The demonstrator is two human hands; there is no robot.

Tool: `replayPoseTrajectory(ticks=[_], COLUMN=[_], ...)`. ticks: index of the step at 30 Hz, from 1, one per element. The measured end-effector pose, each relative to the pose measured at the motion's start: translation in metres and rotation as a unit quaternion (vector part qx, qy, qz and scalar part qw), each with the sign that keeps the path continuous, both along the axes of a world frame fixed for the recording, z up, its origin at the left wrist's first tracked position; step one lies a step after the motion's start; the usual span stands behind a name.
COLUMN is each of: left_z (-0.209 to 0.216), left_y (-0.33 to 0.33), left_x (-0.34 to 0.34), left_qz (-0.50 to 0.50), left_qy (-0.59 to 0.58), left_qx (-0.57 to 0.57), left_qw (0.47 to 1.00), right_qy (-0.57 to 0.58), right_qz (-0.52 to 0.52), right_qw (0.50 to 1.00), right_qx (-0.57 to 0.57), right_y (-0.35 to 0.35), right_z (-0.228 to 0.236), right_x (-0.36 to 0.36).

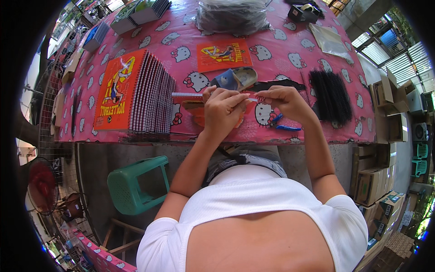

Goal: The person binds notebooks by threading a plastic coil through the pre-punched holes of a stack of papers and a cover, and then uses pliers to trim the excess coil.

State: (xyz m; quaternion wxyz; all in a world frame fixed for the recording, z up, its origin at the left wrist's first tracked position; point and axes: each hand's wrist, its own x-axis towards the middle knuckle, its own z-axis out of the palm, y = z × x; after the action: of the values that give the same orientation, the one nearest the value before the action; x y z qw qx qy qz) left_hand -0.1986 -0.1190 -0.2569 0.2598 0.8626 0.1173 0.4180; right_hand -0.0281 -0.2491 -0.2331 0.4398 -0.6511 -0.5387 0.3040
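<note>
Head view: pale strip (186,94), long and thin, whitish, fine ridges or rings along it, held roughly level above the front part of the table, just right of the notebook stack. Orange piece (195,113) shows under it, either side of the left hand; could be a notebook cover, can't confirm the two are joined.

Left hand (222,109) closed around the strip, fingers over the top. Right hand (287,102) at the strip's right end, fingertips bunched; can't tell if they're clamped on it, detail too small.

No legible writing on the strip. Notebook stack (118,90): orange top cover, yellow block lettering plus drawn player figure, small ball emblem, bound edges facing right. Single orange notebook (224,54) flat beyond the hands, same type of cover, lettering inverted.

Slipper-shaped item (235,79), blue and tan, just behind the hands. Black strip (281,85) behind the right hand. Blue-handled tool (287,128) on the table below it. Black coils (331,97) bunched farther right.

Far side: clear plastic pile (231,17), black tape dispenser (303,13). Tablecloth (156,43) pink, cartoon cat heads. Green stool (124,188) lower left; cardboard boxes (369,186) at right, some with dark printed labels.
</note>
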Motion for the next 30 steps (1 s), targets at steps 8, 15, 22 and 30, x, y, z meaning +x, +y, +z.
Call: replayPoseTrajectory(ticks=[8,15,22,30], left_z=[-0.001,0.005,0.001,0.007], left_y=[0.0,-0.002,0.005,0.001], left_x=[0.001,0.001,0.001,0.004], left_qz=[0.005,0.037,0.068,0.065], left_qy=[-0.002,0.029,0.08,0.085], left_qx=[-0.017,-0.039,0.011,-0.012], left_qw=[1.0,0.998,0.994,0.994], right_qy=[-0.005,-0.068,-0.187,-0.262], right_qz=[-0.024,-0.084,-0.099,-0.094], right_qw=[0.999,0.994,0.974,0.958], right_qx=[0.026,-0.009,0.078,0.071], right_y=[0.005,0.001,0.008,0.01], right_z=[0.004,0.013,0.009,0.006], right_x=[-0.009,-0.026,-0.029,-0.026])
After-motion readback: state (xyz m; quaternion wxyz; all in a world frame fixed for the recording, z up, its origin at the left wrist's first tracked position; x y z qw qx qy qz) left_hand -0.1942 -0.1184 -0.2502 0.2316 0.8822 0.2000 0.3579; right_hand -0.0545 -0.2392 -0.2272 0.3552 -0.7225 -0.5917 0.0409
